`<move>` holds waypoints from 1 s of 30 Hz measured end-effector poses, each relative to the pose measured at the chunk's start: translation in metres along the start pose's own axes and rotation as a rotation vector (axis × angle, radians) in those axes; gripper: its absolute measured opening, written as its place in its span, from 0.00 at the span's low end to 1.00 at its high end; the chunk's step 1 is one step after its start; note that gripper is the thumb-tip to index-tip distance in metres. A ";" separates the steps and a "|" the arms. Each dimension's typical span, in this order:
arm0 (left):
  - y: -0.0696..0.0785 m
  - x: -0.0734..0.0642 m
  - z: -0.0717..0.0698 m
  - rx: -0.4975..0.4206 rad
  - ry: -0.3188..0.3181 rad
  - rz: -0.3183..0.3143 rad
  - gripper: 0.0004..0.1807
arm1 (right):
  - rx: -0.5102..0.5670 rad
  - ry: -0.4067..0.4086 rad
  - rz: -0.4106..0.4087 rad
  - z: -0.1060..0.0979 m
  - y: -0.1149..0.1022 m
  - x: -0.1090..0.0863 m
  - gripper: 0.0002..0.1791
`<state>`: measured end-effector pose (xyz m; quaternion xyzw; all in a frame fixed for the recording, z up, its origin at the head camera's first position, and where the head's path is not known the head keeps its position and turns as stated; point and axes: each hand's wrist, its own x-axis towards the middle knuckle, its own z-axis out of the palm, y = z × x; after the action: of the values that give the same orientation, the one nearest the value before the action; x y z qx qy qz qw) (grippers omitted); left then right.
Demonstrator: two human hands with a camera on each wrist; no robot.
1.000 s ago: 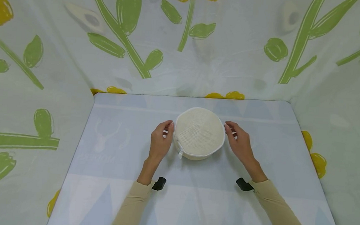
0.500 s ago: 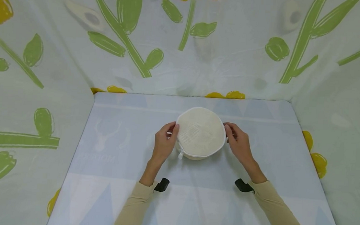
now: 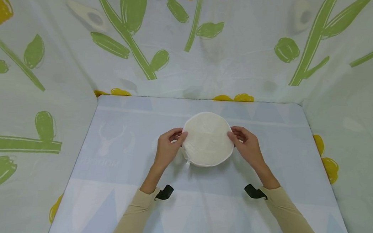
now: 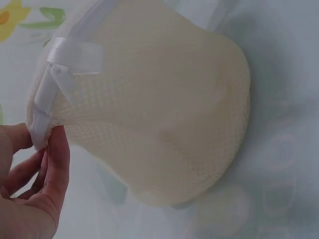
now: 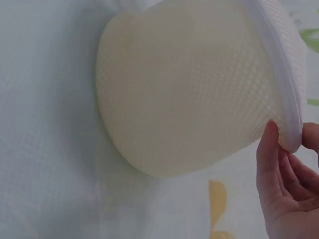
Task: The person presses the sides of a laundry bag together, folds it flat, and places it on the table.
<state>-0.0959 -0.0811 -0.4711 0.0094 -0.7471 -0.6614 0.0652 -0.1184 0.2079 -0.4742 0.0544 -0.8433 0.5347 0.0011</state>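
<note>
A round cream mesh laundry bag with white piping stands near the middle of the table, its flat top facing up. My left hand pinches the rim on the left side between thumb and fingers; the left wrist view shows this left hand at the white edging, beside a white zipper pull and tab. On the opposite side my right hand pinches the rim. In the right wrist view that right hand holds the piped edge, and the mesh side wall bulges below it.
The pale blue and white patterned table lies under the bag. Hanging cloth walls with green leaf and yellow flower prints border its back and sides. A black wrist device sits at the left cuff, another black device at the right.
Both hands have closed in on the rim and now pinch it, the left first, then the right. The bag's top has become flatter and more taut.
</note>
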 end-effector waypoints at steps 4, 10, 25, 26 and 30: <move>0.002 -0.002 -0.002 -0.017 -0.009 -0.042 0.15 | 0.073 -0.057 0.067 -0.004 -0.003 -0.001 0.22; 0.003 -0.005 -0.004 -0.033 -0.026 -0.117 0.14 | 0.115 -0.094 0.144 -0.006 -0.006 -0.003 0.26; -0.012 -0.009 -0.004 0.031 -0.054 -0.167 0.14 | 0.117 -0.110 0.198 0.000 0.008 -0.005 0.25; -0.013 -0.009 -0.004 0.035 -0.054 -0.163 0.14 | 0.115 -0.113 0.199 0.001 0.009 -0.005 0.25; -0.018 -0.009 -0.004 0.049 -0.056 -0.155 0.14 | 0.110 -0.114 0.199 0.003 0.011 -0.006 0.25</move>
<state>-0.0875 -0.0859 -0.4891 0.0505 -0.7615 -0.6461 -0.0075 -0.1136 0.2101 -0.4854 0.0009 -0.8126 0.5737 -0.1028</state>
